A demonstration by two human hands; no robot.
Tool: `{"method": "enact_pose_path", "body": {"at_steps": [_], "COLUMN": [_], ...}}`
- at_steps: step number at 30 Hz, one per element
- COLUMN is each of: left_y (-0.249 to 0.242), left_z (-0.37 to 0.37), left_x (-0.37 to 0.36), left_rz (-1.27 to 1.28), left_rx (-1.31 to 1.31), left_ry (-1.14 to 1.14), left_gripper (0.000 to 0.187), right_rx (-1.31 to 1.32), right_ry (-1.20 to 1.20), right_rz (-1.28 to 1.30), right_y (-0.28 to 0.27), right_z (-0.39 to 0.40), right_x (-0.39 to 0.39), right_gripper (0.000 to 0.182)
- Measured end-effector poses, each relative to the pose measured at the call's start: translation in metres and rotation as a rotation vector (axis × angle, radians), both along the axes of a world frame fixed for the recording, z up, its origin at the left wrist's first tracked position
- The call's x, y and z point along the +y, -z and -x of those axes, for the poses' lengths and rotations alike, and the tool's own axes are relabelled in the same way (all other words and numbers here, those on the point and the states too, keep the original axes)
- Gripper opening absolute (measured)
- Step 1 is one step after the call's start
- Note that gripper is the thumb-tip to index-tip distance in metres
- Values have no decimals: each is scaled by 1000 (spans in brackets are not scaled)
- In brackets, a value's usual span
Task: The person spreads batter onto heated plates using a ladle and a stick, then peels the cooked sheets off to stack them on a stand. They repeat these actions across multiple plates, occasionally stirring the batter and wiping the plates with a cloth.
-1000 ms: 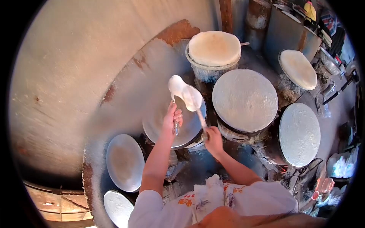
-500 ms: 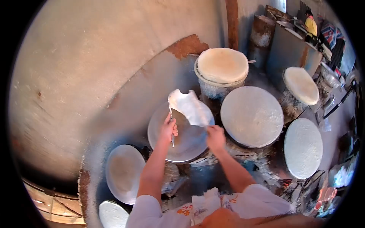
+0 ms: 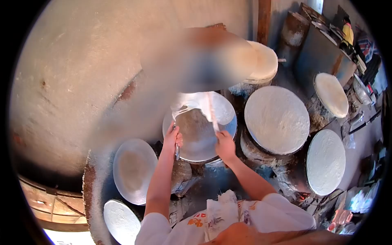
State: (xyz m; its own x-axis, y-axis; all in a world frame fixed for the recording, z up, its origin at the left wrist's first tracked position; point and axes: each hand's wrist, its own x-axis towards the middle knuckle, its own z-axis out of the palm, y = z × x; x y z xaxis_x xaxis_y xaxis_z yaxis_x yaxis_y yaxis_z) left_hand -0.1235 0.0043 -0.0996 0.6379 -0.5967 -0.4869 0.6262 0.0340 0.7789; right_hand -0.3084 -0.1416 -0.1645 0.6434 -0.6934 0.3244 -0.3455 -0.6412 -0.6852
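Note:
Both my hands are over a round griddle (image 3: pixel 198 145). My left hand (image 3: pixel 173 136) is closed around a thin metal handle (image 3: pixel 177 153) at the griddle's left side; the tool's far end is hidden by white batter and blur. Stringy white batter (image 3: pixel 185 101) hangs near that end. My right hand (image 3: pixel 225 147) grips a pale flat stick (image 3: pixel 213 118) that points away from me into the batter. A smooth white layer (image 3: pixel 223 108) covers the griddle's far right part, while its near part shows grey metal.
Large round pans with pale layers stand to the right (image 3: pixel 277 120) and farther right (image 3: pixel 326 162). More pans sit at the left (image 3: pixel 134 171) and lower left (image 3: pixel 121 222). Behind is a bucket topped with a pale round (image 3: pixel 264 61), partly blurred. A person (image 3: pixel 348 34) is far back.
My right hand has shifted slightly left, and its stick now points up the griddle. The batter near my left hand's tool has turned stringy. A blurred patch now covers the area beyond.

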Motion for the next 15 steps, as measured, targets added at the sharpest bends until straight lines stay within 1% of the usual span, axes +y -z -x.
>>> {"method": "enact_pose_path", "body": {"at_steps": [1, 3, 4, 5, 7, 8, 10, 11, 12, 15], "left_y": [7, 21, 20, 24, 30, 26, 12, 6, 2, -20], "left_z": [4, -1, 7, 11, 16, 27, 51, 61, 72, 106], "left_x": [3, 12, 22, 34, 46, 49, 51, 50, 48, 34], "left_rz": [85, 237, 431, 530, 769, 831, 970, 1051, 1118, 1205], "left_rx": [76, 214, 335, 507, 839, 891, 944, 958, 928, 926], "left_ry": [-27, -74, -105, -87, -47, -20, -49, -67, -74, -225], "left_gripper": [41, 37, 18, 19, 35, 36, 38, 39, 37, 45], "right_rx": [-5, 53, -29, -17, -1, 4, 3, -2, -11, -6], "right_ry": [-24, 35, 38, 46, 55, -23, -71, -107, -154, -343], "right_rz": [32, 62, 162, 136, 116, 89, 56, 45, 36, 77], "right_y": [-1, -8, -2, 3, 5, 3, 0, -3, -6, -12], "right_z": [-17, -18, -3, 8, 21, 18, -5, -19, -31, -44], "right_x": [-6, -30, -42, -37, -35, -28, -23, -24, -27, -41], "right_gripper": [30, 30, 31, 31, 31, 30, 30, 30, 31, 30]}}
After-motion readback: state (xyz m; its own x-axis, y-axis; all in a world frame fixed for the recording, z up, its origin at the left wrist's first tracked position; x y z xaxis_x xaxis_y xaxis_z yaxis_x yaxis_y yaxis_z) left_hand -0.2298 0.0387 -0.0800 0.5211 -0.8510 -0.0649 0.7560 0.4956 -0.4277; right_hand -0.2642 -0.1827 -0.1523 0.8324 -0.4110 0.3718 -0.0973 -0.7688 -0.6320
